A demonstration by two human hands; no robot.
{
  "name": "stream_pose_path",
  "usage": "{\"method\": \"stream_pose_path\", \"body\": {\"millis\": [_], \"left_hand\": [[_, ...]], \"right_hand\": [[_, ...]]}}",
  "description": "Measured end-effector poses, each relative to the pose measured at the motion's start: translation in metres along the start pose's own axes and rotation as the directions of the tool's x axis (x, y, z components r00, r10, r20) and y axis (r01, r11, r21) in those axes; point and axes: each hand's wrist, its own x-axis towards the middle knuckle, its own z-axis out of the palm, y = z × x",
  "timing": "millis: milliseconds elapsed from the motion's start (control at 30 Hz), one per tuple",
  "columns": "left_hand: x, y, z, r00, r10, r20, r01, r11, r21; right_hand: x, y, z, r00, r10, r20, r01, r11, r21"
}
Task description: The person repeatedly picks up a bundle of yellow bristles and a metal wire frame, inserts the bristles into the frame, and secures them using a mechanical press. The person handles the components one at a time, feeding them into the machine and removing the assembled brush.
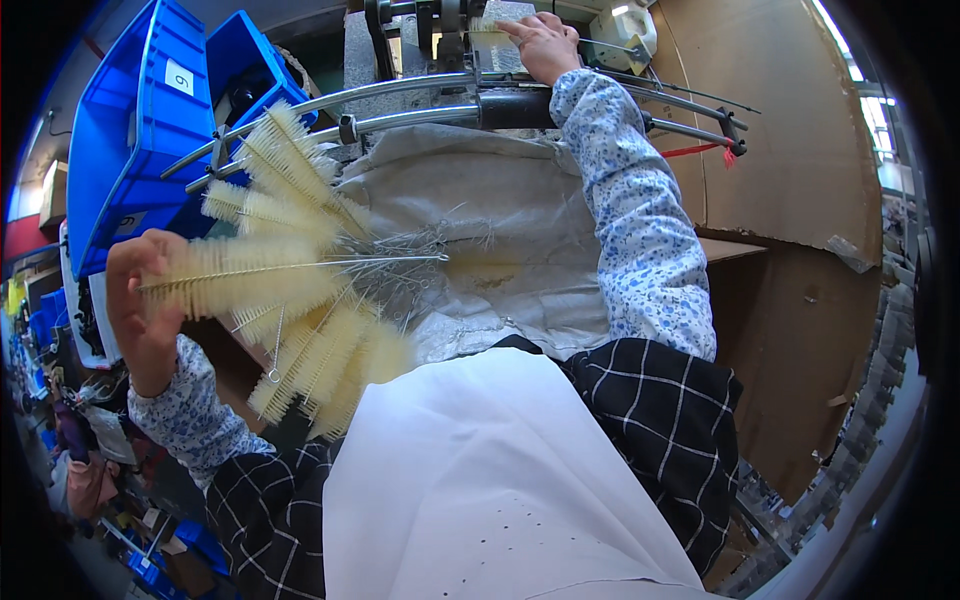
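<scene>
My left hand (148, 315) is closed around the bristle end of a pale yellow bottle brush (250, 275). The brush lies level, its twisted wire stem pointing right to a small loop; its bristles partly cover my fingers. Under and around it, several similar bottle brushes (325, 365) fan out with their wire ends toward the cloth. At the far side, my right hand (543, 45) reaches to a metal machine (420, 35). Its fingers are bent over a thin wire, with pale bristles (488, 38) at the fingertips and the wire running on to the right.
Two curved metal rails (410, 118) cross in front of the machine. A grey cloth (520, 200) with wire ends on it spreads over my lap area. Blue bins (135, 130) stand at the left, cardboard sheets (770, 110) at the right. A white apron (480, 480) covers my front.
</scene>
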Motion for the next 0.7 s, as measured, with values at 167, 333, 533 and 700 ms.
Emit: {"method": "stream_pose_path", "body": {"millis": [167,333,533,700], "left_hand": [[-0.005,0.001,0.004,1.000,-0.007,0.021,0.006,0.997,0.075],[-0.008,-0.006,-0.004,0.999,-0.014,-0.037,0.016,0.998,0.063],[-0.006,-0.002,-0.007,0.997,0.023,-0.069,-0.023,1.000,0.002],[-0.014,0.003,-0.012,0.992,0.026,-0.124,-0.019,0.998,0.057]], "right_hand": [[-0.015,-0.001,-0.014,0.981,0.065,-0.183,-0.079,0.994,-0.074],[-0.039,0.024,-0.021,0.942,0.332,-0.043,-0.319,0.930,0.183],[-0.035,0.009,-0.015,0.937,0.314,-0.152,-0.249,0.907,0.341],[-0.026,-0.023,-0.017,0.939,0.312,-0.147,-0.247,0.905,0.345]]}}
